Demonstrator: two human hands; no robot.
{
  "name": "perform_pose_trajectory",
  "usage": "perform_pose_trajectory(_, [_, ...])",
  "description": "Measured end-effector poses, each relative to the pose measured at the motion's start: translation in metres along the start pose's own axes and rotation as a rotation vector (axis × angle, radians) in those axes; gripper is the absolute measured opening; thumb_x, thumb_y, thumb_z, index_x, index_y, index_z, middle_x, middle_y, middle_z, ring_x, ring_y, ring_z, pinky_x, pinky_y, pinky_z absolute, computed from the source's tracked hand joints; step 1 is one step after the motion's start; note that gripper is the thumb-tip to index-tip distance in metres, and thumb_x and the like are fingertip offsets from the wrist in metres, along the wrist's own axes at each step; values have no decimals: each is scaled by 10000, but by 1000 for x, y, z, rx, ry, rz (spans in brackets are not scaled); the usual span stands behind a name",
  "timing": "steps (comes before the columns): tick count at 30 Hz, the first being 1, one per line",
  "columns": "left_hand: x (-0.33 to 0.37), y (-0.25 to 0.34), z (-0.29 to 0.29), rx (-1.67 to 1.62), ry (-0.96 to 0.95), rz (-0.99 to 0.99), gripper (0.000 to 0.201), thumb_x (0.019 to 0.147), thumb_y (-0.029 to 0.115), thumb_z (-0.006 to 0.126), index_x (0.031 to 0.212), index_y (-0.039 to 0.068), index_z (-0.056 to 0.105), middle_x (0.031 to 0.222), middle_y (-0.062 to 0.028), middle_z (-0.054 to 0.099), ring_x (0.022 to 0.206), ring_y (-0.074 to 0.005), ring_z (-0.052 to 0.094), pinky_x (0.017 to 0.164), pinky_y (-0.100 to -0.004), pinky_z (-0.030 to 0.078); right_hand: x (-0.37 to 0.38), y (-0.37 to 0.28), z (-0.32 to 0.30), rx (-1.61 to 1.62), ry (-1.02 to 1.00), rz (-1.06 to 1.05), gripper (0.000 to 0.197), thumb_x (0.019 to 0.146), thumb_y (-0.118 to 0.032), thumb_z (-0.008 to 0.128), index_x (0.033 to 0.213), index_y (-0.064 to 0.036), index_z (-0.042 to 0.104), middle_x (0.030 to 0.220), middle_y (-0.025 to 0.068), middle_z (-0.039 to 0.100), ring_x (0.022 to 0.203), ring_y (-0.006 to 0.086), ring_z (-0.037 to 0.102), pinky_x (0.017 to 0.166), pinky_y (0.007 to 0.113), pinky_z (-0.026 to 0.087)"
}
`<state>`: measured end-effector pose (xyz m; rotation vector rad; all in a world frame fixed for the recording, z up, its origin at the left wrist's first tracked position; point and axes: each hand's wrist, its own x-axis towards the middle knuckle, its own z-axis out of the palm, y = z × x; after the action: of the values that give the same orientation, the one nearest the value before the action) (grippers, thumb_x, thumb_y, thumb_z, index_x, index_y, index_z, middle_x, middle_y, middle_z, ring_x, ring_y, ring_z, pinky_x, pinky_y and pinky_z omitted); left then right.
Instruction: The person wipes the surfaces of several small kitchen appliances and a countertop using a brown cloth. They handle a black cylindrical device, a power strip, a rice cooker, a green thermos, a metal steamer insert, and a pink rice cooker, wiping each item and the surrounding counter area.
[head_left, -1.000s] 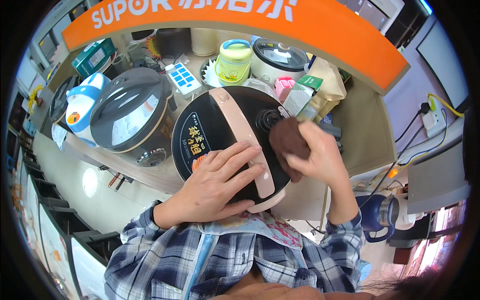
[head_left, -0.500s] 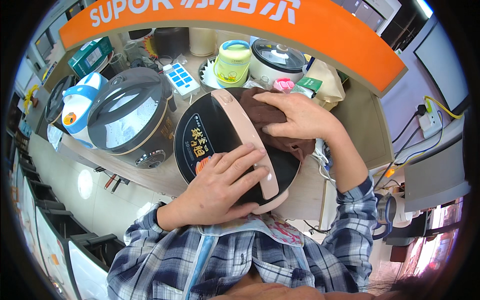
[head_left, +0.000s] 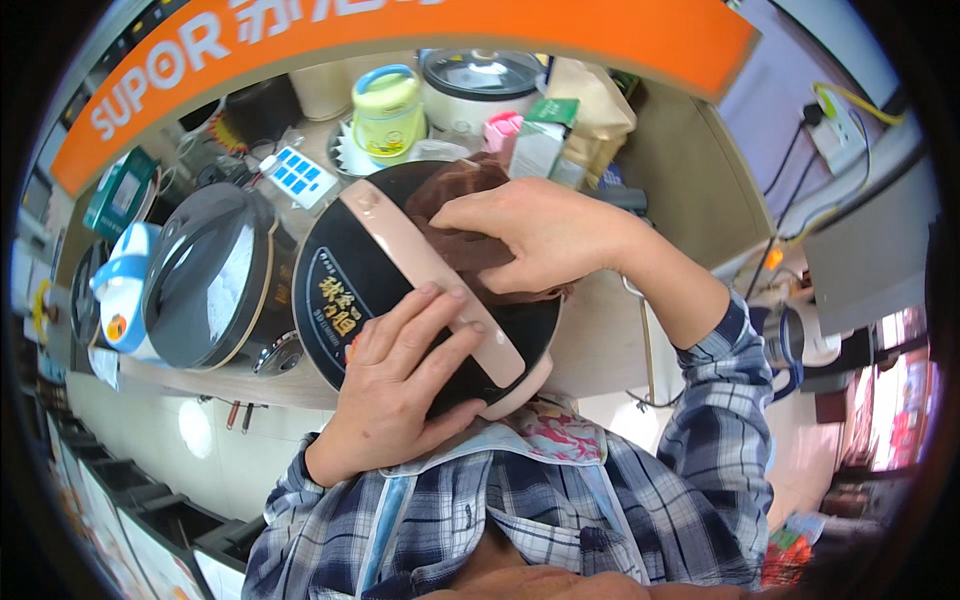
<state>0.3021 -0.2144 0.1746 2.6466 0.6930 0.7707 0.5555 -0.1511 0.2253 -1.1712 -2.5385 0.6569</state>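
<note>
While left hand (head_left: 405, 385) steadies black cooker (head_left: 345, 300), right hand (head_left: 540, 235) presses brown cloth (head_left: 460, 215).

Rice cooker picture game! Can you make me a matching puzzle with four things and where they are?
Things:
1 brown cloth
2 left hand
3 small yellow-green cooker
4 grey open lid

Places:
A at the back of the counter
B under the right hand
C left of the black rice cooker
D on the cooker's pink handle

Pairs: 1-B, 2-D, 3-A, 4-C
</note>
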Motion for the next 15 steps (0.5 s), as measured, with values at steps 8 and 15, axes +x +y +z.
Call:
perform_pose_trajectory(8, [0, -1, 6, 77, -29, -5, 746, 617, 222, 874, 1300, 73, 616, 1492, -209, 483, 1405, -448, 418, 1132, -533, 363, -72, -6, 39, 10, 274, 21, 482, 732, -233, 786, 1162, -84, 628, 993, 144, 678, 910, 364, 670, 745, 442, 543])
perform_pose_trajectory(15, [0, -2, 13, 117, 12, -2, 747, 648, 279, 858, 1313, 40, 613, 1500, -233, 475, 1410, -475, 402, 1142, -548, 336, -162, 8, 110, 245, 538, 103, 549, 676, -219, 809, 1166, -59, 619, 1037, 146, 648, 924, 381, 650, 765, 430, 540])
